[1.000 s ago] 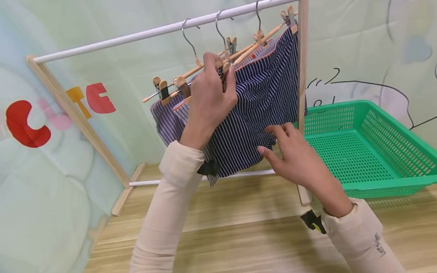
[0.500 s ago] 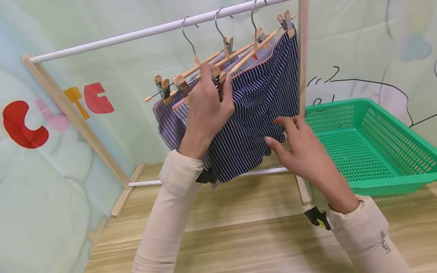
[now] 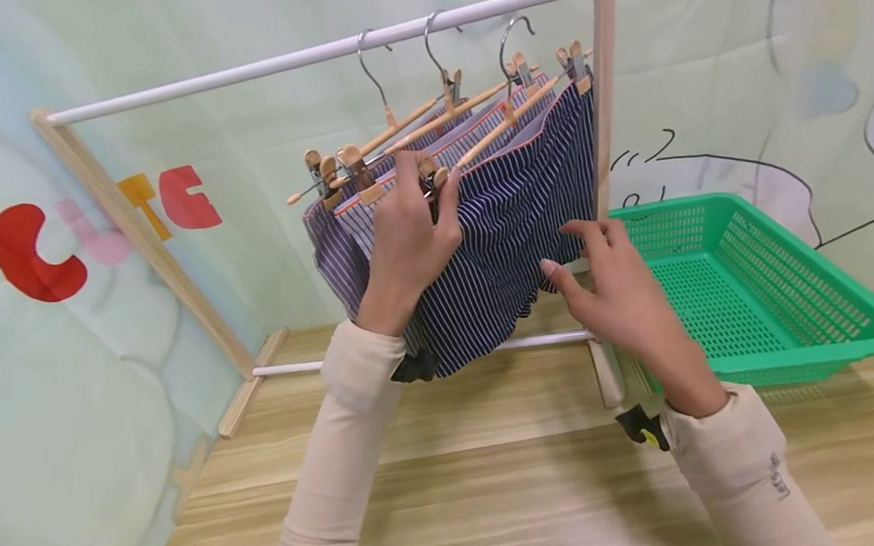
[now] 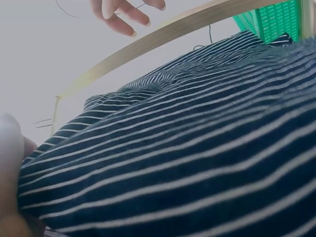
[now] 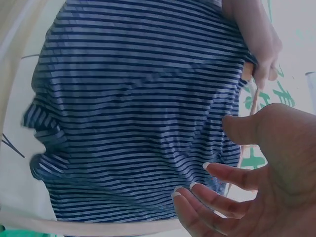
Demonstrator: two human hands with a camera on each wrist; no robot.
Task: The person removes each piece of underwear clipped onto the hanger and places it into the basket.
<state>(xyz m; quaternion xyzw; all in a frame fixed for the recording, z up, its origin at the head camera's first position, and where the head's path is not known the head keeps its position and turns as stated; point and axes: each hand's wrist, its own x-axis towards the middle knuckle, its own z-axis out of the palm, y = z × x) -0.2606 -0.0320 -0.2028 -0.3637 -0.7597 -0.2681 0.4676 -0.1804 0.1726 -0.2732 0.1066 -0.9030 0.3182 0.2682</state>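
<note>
My left hand [image 3: 408,241] pinches the clip at the near left end of a wooden clip hanger [image 3: 510,118]. From that hanger hang navy shorts [image 3: 498,240] with white stripes, their far corner held by another clip [image 3: 576,68]. The hanger's metal hook [image 3: 510,36] stands just below the rail, in front of it. Beside the shorts' lower right side is my right hand [image 3: 622,295], fingers spread and loosely bent, holding nothing. In the right wrist view its fingers [image 5: 217,197] are in front of the striped cloth; contact cannot be told.
Two more clip hangers with striped garments [image 3: 338,246] hang behind on the white rail [image 3: 245,78] of a wooden-ended rack [image 3: 142,241]. A green plastic basket [image 3: 795,360] stands right of the rack on the wood-grain table [image 3: 450,489].
The front hanger's hook has come off the rail and sunk below it, shorts and left hand lowering with it. My right hand has shifted slightly right and up, away from the cloth.
</note>
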